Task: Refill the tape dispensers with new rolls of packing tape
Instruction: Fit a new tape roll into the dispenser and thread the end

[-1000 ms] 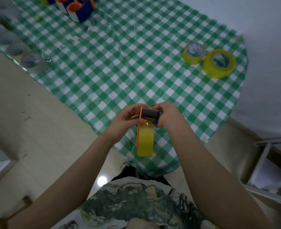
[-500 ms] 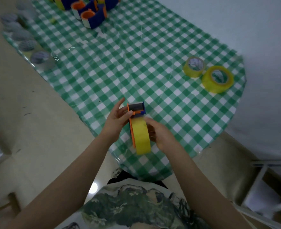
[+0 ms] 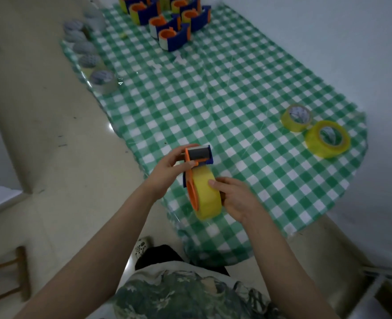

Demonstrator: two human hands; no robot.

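Note:
I hold a blue and orange tape dispenser (image 3: 199,157) over the near edge of the table. A yellow tape roll (image 3: 206,194) sits on its orange hub. My left hand (image 3: 169,171) pinches the dispenser's roller end. My right hand (image 3: 236,199) grips the yellow roll from the right, its thumb on the roll's face. Two loose yellow tape rolls (image 3: 297,117) (image 3: 327,138) lie at the table's right edge.
The table wears a green checked cloth (image 3: 190,100). Several blue and orange dispensers (image 3: 172,21) cluster at the far end. Several grey tape cores (image 3: 103,80) line the left edge. A wooden stool (image 3: 8,275) stands on the floor at left. A white wall runs along the right.
My right hand slid from the dispenser's roller end down onto the yellow roll. The dispenser shifted slightly left and tilted. The view swung, showing more of the far dispensers.

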